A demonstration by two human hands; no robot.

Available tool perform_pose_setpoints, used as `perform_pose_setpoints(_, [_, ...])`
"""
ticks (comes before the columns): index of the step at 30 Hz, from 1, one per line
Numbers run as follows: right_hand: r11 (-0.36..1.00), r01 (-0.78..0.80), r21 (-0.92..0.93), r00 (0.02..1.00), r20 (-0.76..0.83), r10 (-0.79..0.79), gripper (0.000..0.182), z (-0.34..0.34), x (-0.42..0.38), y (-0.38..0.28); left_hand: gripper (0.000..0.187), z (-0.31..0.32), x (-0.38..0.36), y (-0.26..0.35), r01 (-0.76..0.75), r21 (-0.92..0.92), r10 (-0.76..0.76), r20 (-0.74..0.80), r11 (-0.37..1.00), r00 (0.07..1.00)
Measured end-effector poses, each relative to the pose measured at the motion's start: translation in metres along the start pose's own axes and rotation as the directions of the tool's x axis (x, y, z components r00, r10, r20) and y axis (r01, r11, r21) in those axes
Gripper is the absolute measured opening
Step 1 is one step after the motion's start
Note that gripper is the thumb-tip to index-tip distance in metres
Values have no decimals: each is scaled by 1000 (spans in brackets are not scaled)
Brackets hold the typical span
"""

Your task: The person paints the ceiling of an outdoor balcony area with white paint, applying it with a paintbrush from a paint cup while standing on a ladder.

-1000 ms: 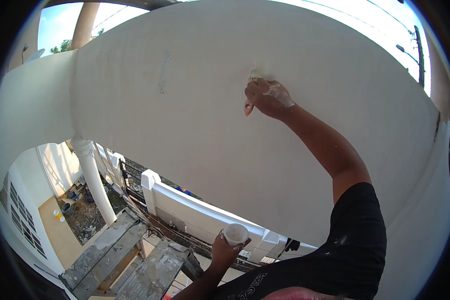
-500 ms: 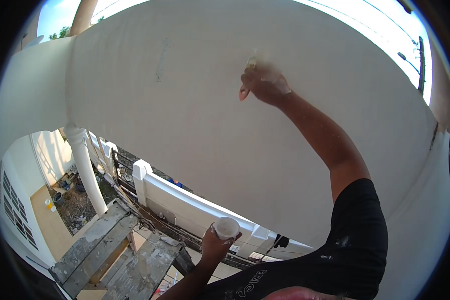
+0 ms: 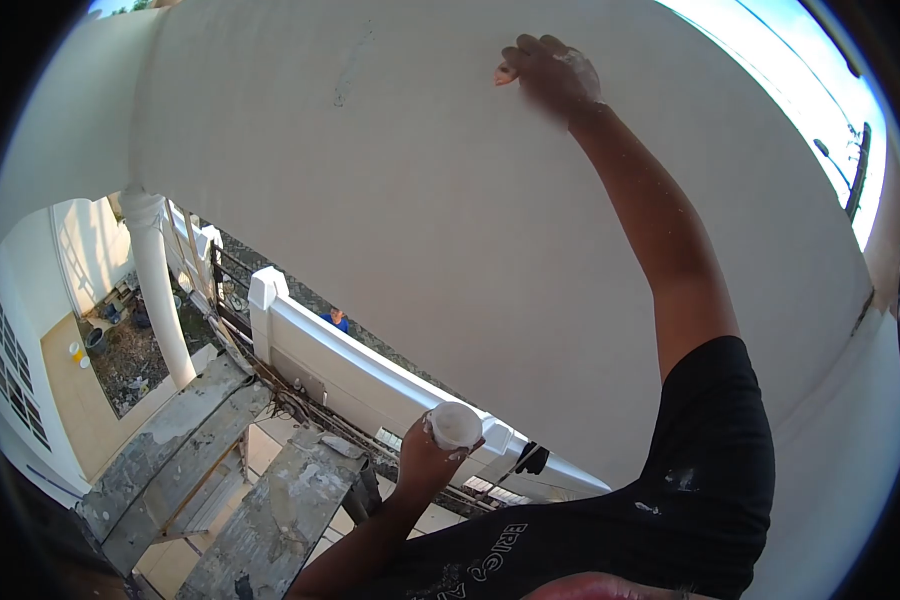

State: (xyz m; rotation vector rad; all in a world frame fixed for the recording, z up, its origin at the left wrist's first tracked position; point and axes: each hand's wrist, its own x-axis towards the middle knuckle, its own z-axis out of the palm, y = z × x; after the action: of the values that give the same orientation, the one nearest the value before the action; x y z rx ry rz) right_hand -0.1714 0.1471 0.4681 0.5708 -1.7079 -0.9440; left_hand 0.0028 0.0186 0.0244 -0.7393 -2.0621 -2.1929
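High on the pale plastered wall (image 3: 400,230), my right hand (image 3: 555,78) is closed around a brush. Only the orange-red handle end (image 3: 505,75) of the brush shows; its bristles are hidden behind the hand. White material smears the back of this hand. Lower down, my left hand (image 3: 430,456) wraps round a small white cup (image 3: 456,426), held upright with its mouth facing up. Whitish matter shows inside the cup and on the fingers. A faint grey patch (image 3: 350,75) marks the wall left of my right hand.
Paint-spattered scaffold planks (image 3: 280,510) lie at the lower left, with gaps between them. Beyond stand a white column (image 3: 158,285) and a white-topped boundary wall (image 3: 360,345). A person in blue (image 3: 336,319) is beyond that wall. Two small buckets rest on a ledge far left.
The view has tilted down, so the wall and ground appear higher. My right hand has turned, hiding the brush head that showed before. My left hand still holds the cup.
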Motion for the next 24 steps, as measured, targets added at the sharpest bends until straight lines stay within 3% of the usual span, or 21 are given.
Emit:
perform_pose_setpoints(2, [958,287,-21,957,36,-286,4,28,-42,-50,53,-2,-1,-1,-1,-59,0,-3,998,1000])
perform_pose_setpoints(4, [866,495,65,841,215,-497,8,33,-97,-112,56,-3,-2,4,38,6,-38,5,999,999])
perform_pose_setpoints(6, [810,442,386,850,108,-515,10,19,-129,-140,57,-4,-1,8,38,-3,-38,-15,999,999])
perform_pose_setpoints(7, [805,441,397,848,109,-519,10,10,-123,-140,58,-5,-3,9,46,9,-46,2,999,999])
perform_pose_setpoints(8, [837,190,513,912,223,-344,11,0,-118,-133,58,-4,-3,7,55,10,-55,11,998,998])
perform_pose_setpoints(9, [809,-86,582,917,363,-164,12,-15,-110,-124,58,-3,-3,5,61,14,-61,8,998,998])
perform_pose_setpoints(10, [784,-234,574,919,395,-15,14,-24,-93,-104,57,-2,-3,4,68,16,-68,10,998,998])
perform_pose_setpoints(11, [798,-320,511,917,378,125,14,-30,-78,-81,56,-4,-2,10,80,-10,-80,24,997,996])
perform_pose_setpoints(12, [742,-379,552,924,262,277,15,-34,-68,-57,56,-4,-1,13,86,-15,-85,35,996,996])
perform_pose_setpoints(13, [795,-357,491,930,106,353,16,-34,-60,-33,56,-5,0,15,92,-24,-92,28,995,995])
perform_pose_setpoints(14, [859,-381,342,921,59,385,16,-42,-55,-16,55,-5,0,16,99,-33,-99,18,995,995])
perform_pose_setpoints(16, [970,-229,82,972,-29,232,12,-41,-65,-13,55,-3,0,11,94,-41,-94,9,995,996])
perform_pose_setpoints(18, [989,25,143,996,83,-37,9,-27,-96,-44,57,-1,0,7,43,-21,-43,-5,999,999])
perform_pose_setpoints(19, [976,182,124,967,159,-200,8,-23,-114,-70,57,1,0,-1,44,-34,-45,-8,998,999])
perform_pose_setpoints(21, [871,414,266,878,134,-459,11,-9,-164,-116,59,8,0,-16,3,11,-2,-27,1000,1000])
perform_pose_setpoints(22, [808,411,423,857,123,-500,12,-12,-179,-134,59,7,-1,-11,5,3,-5,-36,1000,999])
perform_pose_setpoints(24, [768,388,509,854,116,-508,14,-20,-177,-149,56,1,-1,0,24,3,-23,-40,1000,999])
